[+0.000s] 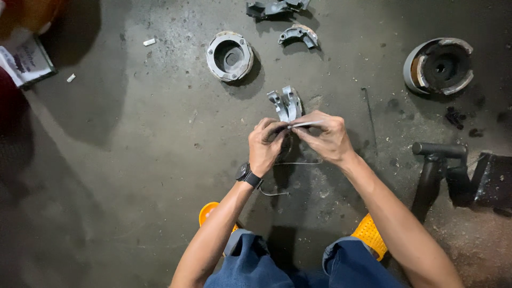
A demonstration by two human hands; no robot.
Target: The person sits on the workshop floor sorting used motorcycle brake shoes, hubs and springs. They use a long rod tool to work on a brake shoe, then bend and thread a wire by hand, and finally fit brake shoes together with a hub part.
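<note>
I have both hands over the grimy concrete floor [133, 160], working a pair of grey metal shoes [286, 104] that I judge rigid, fairly heavy for their size and likely greasy; the curved outer rims look like the safest place to grip. My left hand [265, 146] is closed around their lower end, wrist bent inward. My right hand [326, 137] pinches a thin pale strip [305, 124] laid across them, fingers curled, forearm angled in. A round metal hub [230, 55] lies beyond.
</note>
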